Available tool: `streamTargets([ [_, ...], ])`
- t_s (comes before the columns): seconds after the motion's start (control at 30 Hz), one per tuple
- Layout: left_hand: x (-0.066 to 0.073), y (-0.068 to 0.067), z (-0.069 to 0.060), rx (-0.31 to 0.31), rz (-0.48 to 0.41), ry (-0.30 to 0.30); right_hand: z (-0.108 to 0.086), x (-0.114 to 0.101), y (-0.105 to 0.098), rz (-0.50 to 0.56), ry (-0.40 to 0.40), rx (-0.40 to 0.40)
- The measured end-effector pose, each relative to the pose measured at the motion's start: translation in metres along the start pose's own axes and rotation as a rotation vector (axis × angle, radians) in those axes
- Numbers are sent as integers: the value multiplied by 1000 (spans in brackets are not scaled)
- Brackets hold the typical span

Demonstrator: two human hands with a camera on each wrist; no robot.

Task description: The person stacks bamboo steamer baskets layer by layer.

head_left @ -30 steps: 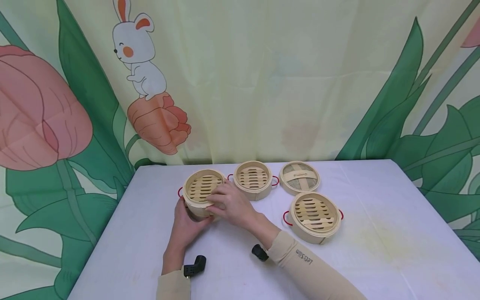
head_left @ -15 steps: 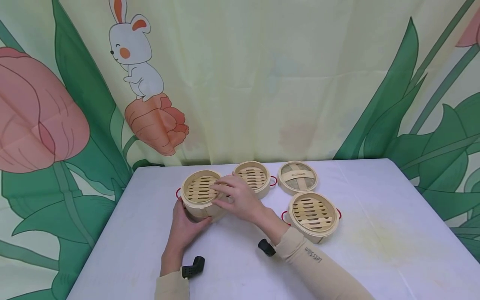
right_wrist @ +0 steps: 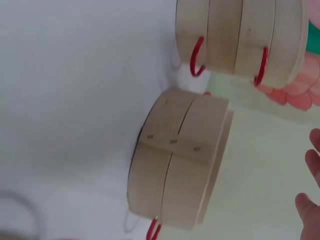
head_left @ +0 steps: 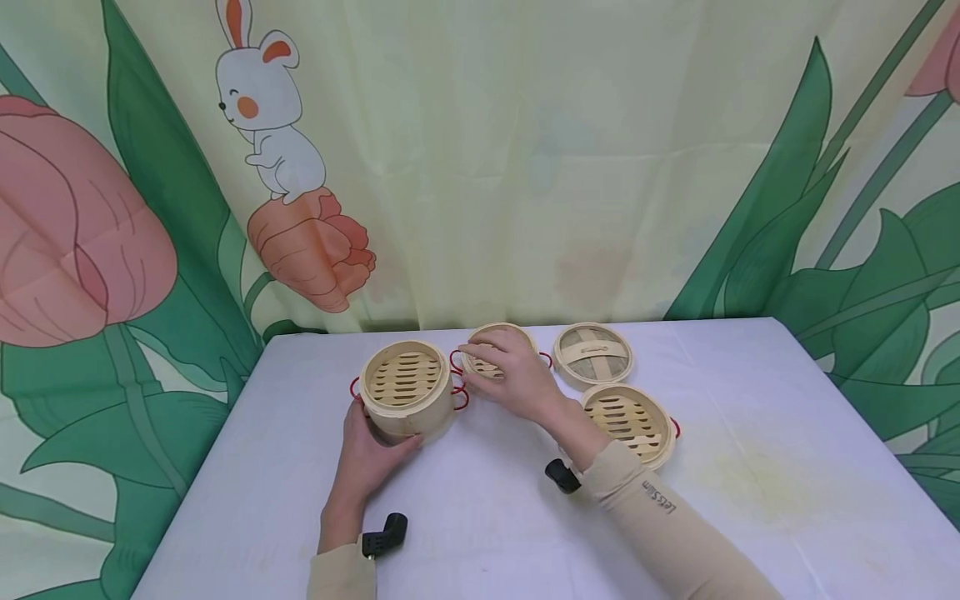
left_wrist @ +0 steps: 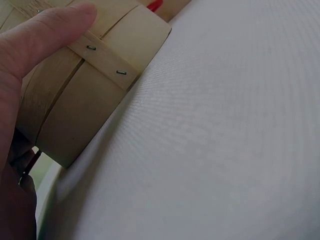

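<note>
Two bamboo steamer baskets form a stack (head_left: 405, 408) at the left of the table in the head view, slatted floor up, with red loop handles. Around its lower left side my left hand (head_left: 365, 458) holds it; the left wrist view shows the thumb (left_wrist: 55, 32) across the wall of the stack. My right hand (head_left: 517, 375) hovers at a single bamboo steamer basket (right_wrist: 180, 160) just right of the stack, hiding much of it in the head view. In the right wrist view its fingers (right_wrist: 312, 162) are spread and apart from that basket.
A woven bamboo lid (head_left: 594, 354) lies at the back, right of the single basket. In front of it another steamer basket (head_left: 633, 425) sits, partly behind the right forearm. The white-covered table (head_left: 750, 467) meets a printed curtain (head_left: 480, 167) at its back edge.
My right hand has left the stack's right rim and moved right, over to the single basket behind. The left hand stays on the stack.
</note>
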State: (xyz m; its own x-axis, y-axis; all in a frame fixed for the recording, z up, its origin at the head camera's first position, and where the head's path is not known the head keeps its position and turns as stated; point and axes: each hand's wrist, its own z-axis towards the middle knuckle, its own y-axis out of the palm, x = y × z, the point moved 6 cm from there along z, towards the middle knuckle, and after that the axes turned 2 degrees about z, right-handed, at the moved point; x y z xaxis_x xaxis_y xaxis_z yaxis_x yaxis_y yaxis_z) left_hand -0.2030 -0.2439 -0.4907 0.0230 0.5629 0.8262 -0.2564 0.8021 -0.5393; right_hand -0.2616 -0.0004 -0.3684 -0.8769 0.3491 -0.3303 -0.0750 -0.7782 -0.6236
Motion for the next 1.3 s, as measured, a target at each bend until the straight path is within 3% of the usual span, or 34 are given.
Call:
streamTargets([
  [0.2,0,0,-1,-1,-3,-1,-7,18,-11,-20,89,-34],
  [0.53,0,0,-1,-3,-16,-3,-19,36,-16,-65,144,-66],
  [0.73,0,0,0,-3,-12,1,-26,47,-15,-99,223,-136],
  [1.0,0,0,-1,-6,-6,-17,-35,57,-8,-103,324,-309],
  [1.3,-1,0,0,-10,-6,-19,-40,59,-4,-86,343,-389],
])
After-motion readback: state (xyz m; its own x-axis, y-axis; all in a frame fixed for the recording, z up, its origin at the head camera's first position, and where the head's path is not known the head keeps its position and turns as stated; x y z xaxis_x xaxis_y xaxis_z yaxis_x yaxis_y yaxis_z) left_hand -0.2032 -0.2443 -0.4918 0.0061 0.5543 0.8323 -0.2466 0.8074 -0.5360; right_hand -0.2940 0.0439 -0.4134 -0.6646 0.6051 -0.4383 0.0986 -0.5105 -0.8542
